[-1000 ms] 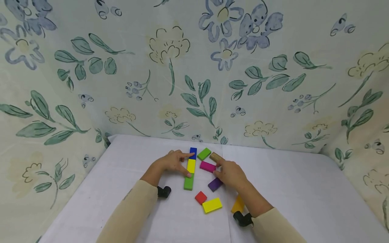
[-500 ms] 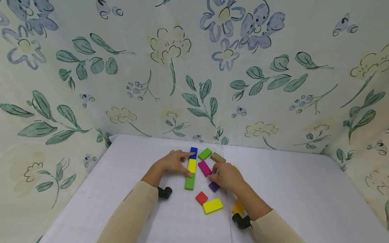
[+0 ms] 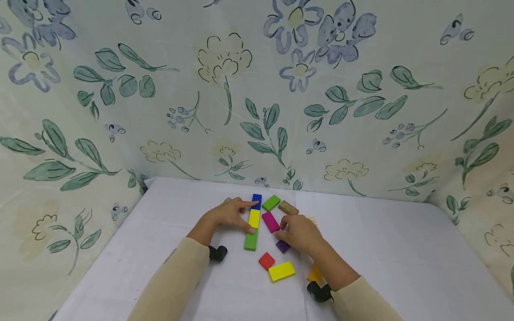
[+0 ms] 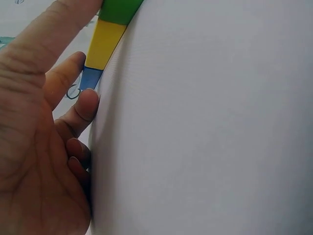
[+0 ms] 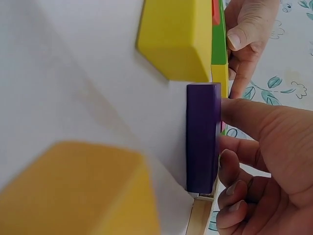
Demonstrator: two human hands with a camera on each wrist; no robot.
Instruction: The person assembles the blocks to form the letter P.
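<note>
In the head view, a blue block, a yellow block and a green block lie end to end in a row. My left hand reaches in from the left, its straight index finger touching the blue block and its thumb on the green one near the yellow. A magenta block lies slanted right of the row. Thumb and index finger of my right hand pinch its near end. A purple block sits under that hand, partly hidden in the head view.
Farther back lie another green block and a brown wooden block. Nearer are a red block, a larger yellow block and an orange block beside the right wrist. All rest on the white cloth; a floral curtain hangs behind.
The magenta block has turned from lying nearly crosswise to a steeper slant, its near end swinging toward me with my right hand. My left hand has stayed on the row.
</note>
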